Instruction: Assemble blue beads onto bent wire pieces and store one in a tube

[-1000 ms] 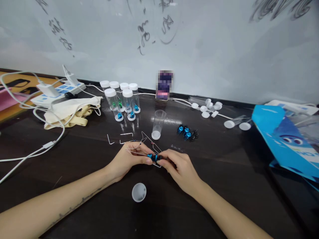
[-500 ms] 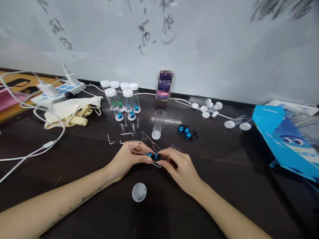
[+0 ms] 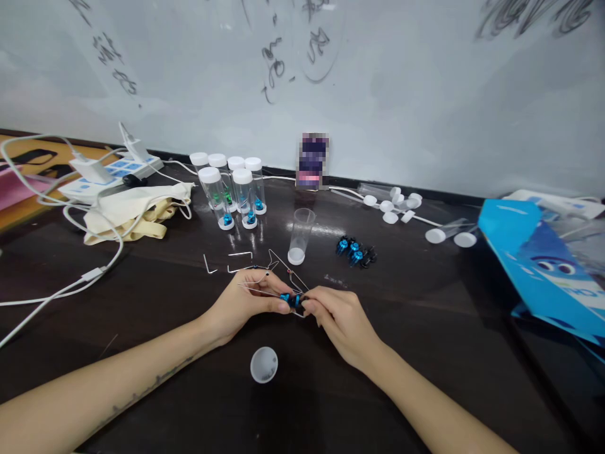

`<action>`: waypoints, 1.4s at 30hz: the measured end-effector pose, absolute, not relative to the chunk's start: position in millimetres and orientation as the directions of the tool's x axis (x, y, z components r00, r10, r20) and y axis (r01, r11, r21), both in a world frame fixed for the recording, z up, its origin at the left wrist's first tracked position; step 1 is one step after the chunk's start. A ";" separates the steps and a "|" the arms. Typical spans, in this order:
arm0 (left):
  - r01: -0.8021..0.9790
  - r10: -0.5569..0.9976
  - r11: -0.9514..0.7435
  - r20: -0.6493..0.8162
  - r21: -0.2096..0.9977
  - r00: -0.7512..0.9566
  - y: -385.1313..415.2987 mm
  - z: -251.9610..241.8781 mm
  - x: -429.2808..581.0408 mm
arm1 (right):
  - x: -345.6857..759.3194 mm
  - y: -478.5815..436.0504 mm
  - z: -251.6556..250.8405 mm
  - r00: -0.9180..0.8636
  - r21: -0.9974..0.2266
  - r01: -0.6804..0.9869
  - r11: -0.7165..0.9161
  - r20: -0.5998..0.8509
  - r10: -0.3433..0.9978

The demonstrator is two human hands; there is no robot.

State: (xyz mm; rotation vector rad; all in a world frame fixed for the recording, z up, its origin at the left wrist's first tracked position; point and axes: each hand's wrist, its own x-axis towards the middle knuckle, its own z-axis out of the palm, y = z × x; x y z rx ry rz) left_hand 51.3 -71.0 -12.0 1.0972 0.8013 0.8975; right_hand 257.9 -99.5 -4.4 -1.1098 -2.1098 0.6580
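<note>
A small blue-and-black part (image 3: 292, 299) is pinched between both hands above the dark table. Thumb and fingers of my left hand (image 3: 250, 296) close on its left end, and a thin pale wire runs back over that palm. Closed on the part's right end are the fingertips of my right hand (image 3: 333, 312). Just beyond the hands lie thin wires (image 3: 289, 271) and several L-shaped hex keys (image 3: 241, 254). A white cap (image 3: 264, 364) with tiny dark bits in it sits nearer to me. Behind stands a clear open tube (image 3: 301, 234) on a white base.
Several capped tubes (image 3: 243, 192) holding small parts stand at the back left. More blue-and-black parts (image 3: 354, 250) lie right of centre. Loose white caps (image 3: 399, 203), a blue bag (image 3: 543, 265), a phone (image 3: 312, 161), a power strip (image 3: 113, 176) and white cables surround the work area.
My right hand's fingers have shifted slightly on the part's right end, curling in more. The left hand and the part have barely moved.
</note>
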 end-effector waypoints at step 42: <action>-0.219 0.905 0.244 -0.140 0.945 0.402 -71.2 -12.6 51.0 | 257.0 -100.4 -1.1 -0.417 -0.704 0.518 0.485 0.288 0.862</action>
